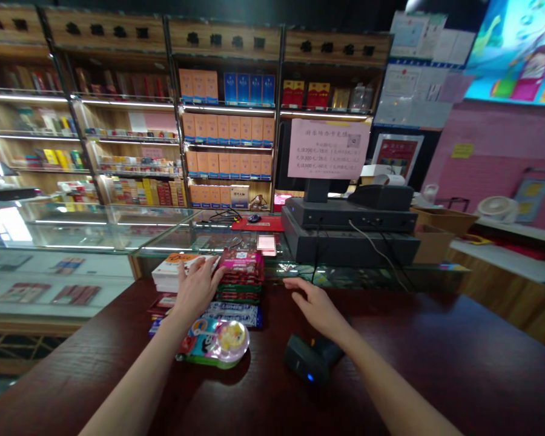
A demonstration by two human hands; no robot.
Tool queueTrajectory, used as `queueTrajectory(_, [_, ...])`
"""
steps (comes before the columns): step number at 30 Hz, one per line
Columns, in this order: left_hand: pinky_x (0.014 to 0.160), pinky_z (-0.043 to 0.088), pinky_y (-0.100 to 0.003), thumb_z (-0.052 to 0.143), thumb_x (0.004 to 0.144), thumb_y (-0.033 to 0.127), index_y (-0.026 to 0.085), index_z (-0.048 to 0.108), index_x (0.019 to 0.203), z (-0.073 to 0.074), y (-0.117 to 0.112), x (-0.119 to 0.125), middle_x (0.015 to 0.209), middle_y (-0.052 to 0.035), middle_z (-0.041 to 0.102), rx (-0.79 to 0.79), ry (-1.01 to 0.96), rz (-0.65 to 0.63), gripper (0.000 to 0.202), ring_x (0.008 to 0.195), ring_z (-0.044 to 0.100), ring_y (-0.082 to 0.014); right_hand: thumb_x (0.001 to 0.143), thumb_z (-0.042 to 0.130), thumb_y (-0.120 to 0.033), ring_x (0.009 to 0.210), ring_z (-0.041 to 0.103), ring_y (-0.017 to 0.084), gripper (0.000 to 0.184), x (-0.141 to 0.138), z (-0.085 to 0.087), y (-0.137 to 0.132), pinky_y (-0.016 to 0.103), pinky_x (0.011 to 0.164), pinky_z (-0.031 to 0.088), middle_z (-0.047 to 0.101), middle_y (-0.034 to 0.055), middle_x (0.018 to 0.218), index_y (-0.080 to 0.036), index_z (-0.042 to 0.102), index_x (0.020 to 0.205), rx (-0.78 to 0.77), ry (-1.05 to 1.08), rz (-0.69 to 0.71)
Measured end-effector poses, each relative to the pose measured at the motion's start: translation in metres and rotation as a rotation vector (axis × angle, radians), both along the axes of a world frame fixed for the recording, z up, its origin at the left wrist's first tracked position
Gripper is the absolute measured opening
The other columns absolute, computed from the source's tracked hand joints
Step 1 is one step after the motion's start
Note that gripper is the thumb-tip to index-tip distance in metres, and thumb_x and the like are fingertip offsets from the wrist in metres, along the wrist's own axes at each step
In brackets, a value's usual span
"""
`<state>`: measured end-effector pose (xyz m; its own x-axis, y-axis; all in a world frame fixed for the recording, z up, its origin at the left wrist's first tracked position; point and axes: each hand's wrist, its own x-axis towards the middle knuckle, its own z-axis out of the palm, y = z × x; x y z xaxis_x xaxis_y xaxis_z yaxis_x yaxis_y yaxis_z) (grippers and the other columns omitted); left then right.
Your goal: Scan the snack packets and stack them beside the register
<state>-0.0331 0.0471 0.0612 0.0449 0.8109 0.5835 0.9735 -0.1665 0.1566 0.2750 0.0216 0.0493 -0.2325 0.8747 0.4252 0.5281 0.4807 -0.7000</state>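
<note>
"What's on the left?"
"Stacked white boxes on the wooden counter; the left hand spreads over them, fingers loose, gripping nothing."
"Then?"
"A round-ended blister pack; behind it, stacked red snack packets."
"Rightmost?"
"A barcode scanner, lying near the right hand, which is open and empty."

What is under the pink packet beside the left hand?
Red and green packet edges show beneath the pink packet. Their faces are covered, and the left hand partly hides their left side.
</note>
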Motion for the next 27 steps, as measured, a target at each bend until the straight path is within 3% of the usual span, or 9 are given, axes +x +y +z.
queueTrajectory(11, [0.119, 0.011, -0.069, 0.037, 0.101, 0.052, 0.020, 0.053, 0.140, -0.003, 0.007, 0.008, 0.127, -0.0131, 0.070, 0.015, 0.071, -0.010, 0.053, 0.134, 0.050, -0.0339, 0.085, 0.051, -0.009, 0.129, 0.059, 0.024, 0.056, -0.056, 0.020, 0.041, 0.044, 0.114, 0.041, 0.065, 0.0102, 0.138, -0.019, 0.058, 0.139, -0.022, -0.039, 0.057])
queueTrajectory(18, [0.118, 0.011, -0.069, 0.037, 0.100, 0.052, 0.020, 0.055, 0.138, -0.003, 0.005, 0.013, 0.127, -0.0115, 0.071, -0.020, 0.040, -0.024, 0.052, 0.135, 0.049, -0.0351, 0.087, 0.051, -0.013, 0.128, 0.058, 0.023, 0.053, -0.070, 0.013, 0.053, 0.040, 0.116, 0.038, 0.064, 0.0102, 0.137, -0.018, 0.059, 0.139, 0.026, -0.088, 0.063])
queueTrajectory(23, [0.119, 0.010, -0.070, 0.036, 0.101, 0.050, 0.022, 0.055, 0.137, -0.003, 0.005, 0.014, 0.129, -0.0103, 0.070, -0.044, -0.014, -0.036, 0.050, 0.137, 0.047, -0.0335, 0.087, 0.052, -0.014, 0.125, 0.059, 0.023, 0.053, -0.072, 0.009, 0.056, 0.041, 0.115, 0.038, 0.066, 0.0078, 0.134, -0.023, 0.061, 0.138, -0.019, -0.047, 0.053])
queueTrajectory(27, [0.119, 0.011, -0.069, 0.033, 0.102, 0.048, 0.023, 0.056, 0.135, 0.001, 0.005, 0.017, 0.132, -0.0094, 0.068, -0.070, -0.069, -0.035, 0.047, 0.137, 0.047, -0.0315, 0.085, 0.054, -0.016, 0.128, 0.058, 0.026, 0.052, -0.075, 0.007, 0.057, 0.043, 0.115, 0.039, 0.067, 0.0105, 0.133, -0.019, 0.063, 0.137, -0.026, -0.018, 0.039])
